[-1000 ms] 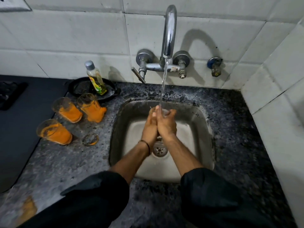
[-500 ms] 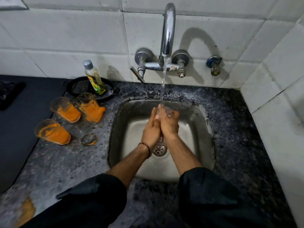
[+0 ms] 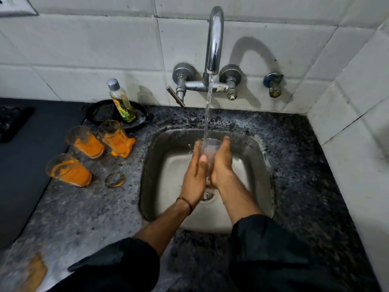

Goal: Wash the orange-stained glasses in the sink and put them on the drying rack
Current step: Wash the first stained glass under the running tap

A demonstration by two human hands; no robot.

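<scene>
- A clear, smooth-sided drinking glass (image 3: 211, 146) stands upright inside the square steel sink (image 3: 259, 165), above the drain, and is held between both hands.
- A thin stream of water (image 3: 207, 114) falls from the curved chrome tap (image 3: 214, 39) into the glass's open mouth.
- The left hand (image 3: 194, 171) lies flat against the left side of the glass, with its fingers straight and its thumb resting on the near side.
- The right hand (image 3: 222, 163) cups the right side, with its fingertips bent round the rim.
- Three orange-stained glasses stand on the speckled grey stone worktop (image 3: 305, 165) by the sink's left edge. One (image 3: 72, 170) is nearer the front and two, (image 3: 86, 142) and (image 3: 115, 137), are further back and close together.
- A small round ring with orange traces (image 3: 115, 179) lies between the front glass and the sink. I cannot tell what it is.
- A grey-capped bottle of yellow-green liquid (image 3: 122, 102) stands in a black round dish (image 3: 99, 114) at the worktop's back edge.
- An orange smear (image 3: 34, 272) marks the front left corner.
</scene>
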